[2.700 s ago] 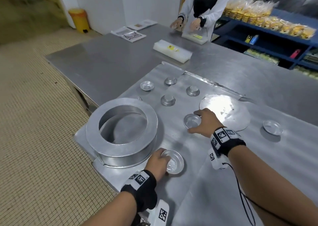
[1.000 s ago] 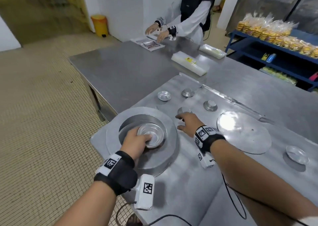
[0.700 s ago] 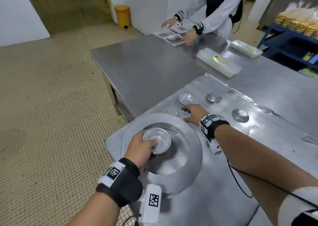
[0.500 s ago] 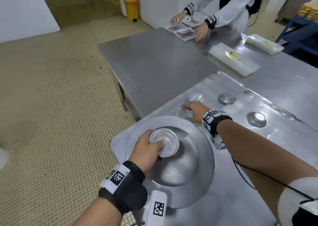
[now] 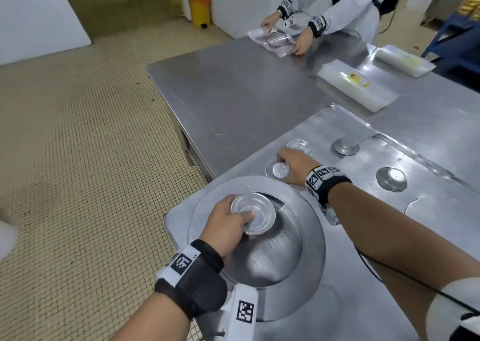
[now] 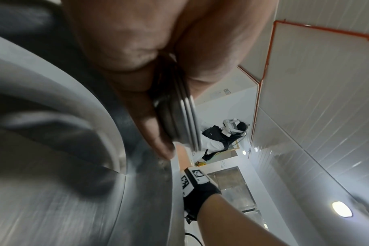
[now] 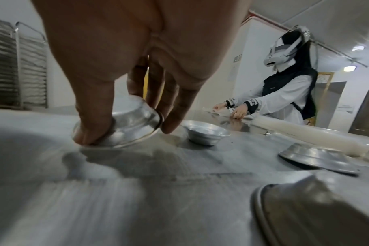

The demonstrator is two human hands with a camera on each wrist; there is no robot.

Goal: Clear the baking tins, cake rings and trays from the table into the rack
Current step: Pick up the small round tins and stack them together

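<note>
While the left hand (image 5: 225, 226) pinches nested small tins (image 5: 253, 217) above the cake ring (image 5: 310, 260), the right hand (image 5: 294, 166) clasps an inverted tin (image 7: 124, 127) half-tilted off the tray (image 5: 363, 275); its fingertip purchase risks slippage.

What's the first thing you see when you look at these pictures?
The big shiny cake ring near the table corner, with the left hand holding small stacked tins over its middle. Just behind it, the right hand pinches an upside-down tin. A person in white works at the far table.
</note>
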